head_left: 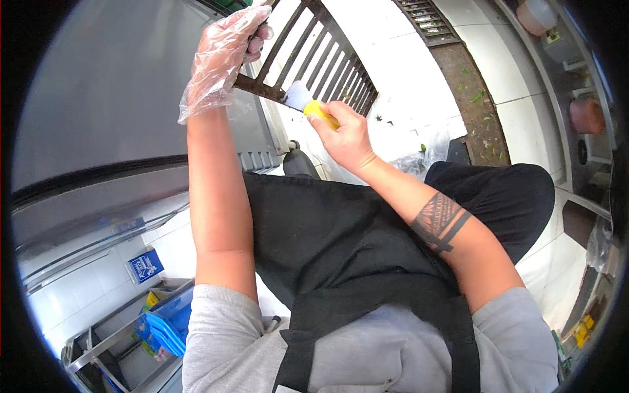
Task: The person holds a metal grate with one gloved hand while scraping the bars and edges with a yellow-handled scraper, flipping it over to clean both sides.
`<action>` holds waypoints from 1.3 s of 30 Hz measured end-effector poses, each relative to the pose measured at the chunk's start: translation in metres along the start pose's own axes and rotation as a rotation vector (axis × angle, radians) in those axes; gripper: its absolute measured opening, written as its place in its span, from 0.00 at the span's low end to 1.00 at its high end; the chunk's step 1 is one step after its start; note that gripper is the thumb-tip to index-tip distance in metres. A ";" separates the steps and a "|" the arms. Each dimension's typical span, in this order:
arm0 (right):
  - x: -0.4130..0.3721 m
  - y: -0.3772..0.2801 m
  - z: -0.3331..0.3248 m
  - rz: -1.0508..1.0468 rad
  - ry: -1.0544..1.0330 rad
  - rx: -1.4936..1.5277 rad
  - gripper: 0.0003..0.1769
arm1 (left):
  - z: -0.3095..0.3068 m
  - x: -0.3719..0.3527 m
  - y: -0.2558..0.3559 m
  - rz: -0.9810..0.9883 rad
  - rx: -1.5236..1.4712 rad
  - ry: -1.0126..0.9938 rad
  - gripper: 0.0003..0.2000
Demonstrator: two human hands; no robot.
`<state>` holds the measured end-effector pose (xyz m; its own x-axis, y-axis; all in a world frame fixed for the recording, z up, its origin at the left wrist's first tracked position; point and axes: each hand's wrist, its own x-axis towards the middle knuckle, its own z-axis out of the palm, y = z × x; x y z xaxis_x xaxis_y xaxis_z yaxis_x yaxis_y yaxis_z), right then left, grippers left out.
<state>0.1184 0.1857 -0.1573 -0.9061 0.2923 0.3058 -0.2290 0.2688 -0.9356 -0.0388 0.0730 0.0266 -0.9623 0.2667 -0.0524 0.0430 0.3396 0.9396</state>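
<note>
A dark, dirty metal grate (pixel 321 59) with long slots is held up at a tilt over the white tiled floor. My left hand (pixel 226 56), in a clear plastic glove, has its fingers closed round the grate's upper left end. My bare right hand (pixel 344 134) grips the yellow handle of a scraper (pixel 298 95). The scraper's pale blade touches the grate's near edge bar, close to its lower left corner. Dark bits of dirt lie on the floor beside the grate.
An open floor drain channel (pixel 477 105) with leaves in it runs at the right, with another grate (pixel 429 19) at its far end. A grey metal cabinet (pixel 98 85) stands at the left. Clear plastic (pixel 419 160) lies near my knee. Shelves with containers (pixel 586 116) stand far right.
</note>
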 end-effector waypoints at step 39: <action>0.059 -0.025 -0.070 -0.003 -0.374 -0.233 0.17 | 0.011 -0.004 0.001 0.014 -0.047 -0.067 0.12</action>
<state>0.0955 0.2604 -0.1039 -0.9817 -0.0495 0.1837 -0.1846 0.4819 -0.8566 -0.0315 0.0825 0.0237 -0.9414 0.3319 -0.0600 0.0424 0.2930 0.9552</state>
